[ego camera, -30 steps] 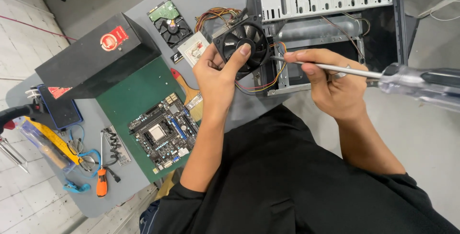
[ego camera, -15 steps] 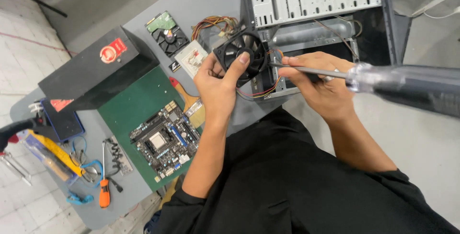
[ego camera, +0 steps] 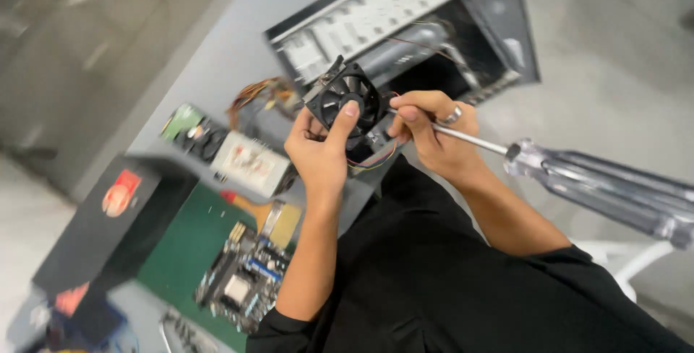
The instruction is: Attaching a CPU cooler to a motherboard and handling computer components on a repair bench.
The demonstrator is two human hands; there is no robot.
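Frame blurred; screwdriver point(ego camera: 578, 172) tip hidden behind right hand point(ego camera: 432, 132); left hand point(ego camera: 322, 152) fingers closed on black fan point(ego camera: 345, 100), held before open computer case point(ego camera: 412, 28); right fingers pinch screwdriver shaft; motherboard point(ego camera: 242, 281) on desk point(ego camera: 217, 57) below fan, power supply point(ego camera: 249, 161) left.

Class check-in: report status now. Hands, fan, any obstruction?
Left hand grips black fan. Right hand holds screwdriver, tip at fan. Fan wires trail below; nothing blocking.

L hand point(ego camera: 318, 154) grips fan point(ego camera: 345, 97); R hand point(ego camera: 431, 130) w/ screwdriver point(ego camera: 578, 174).
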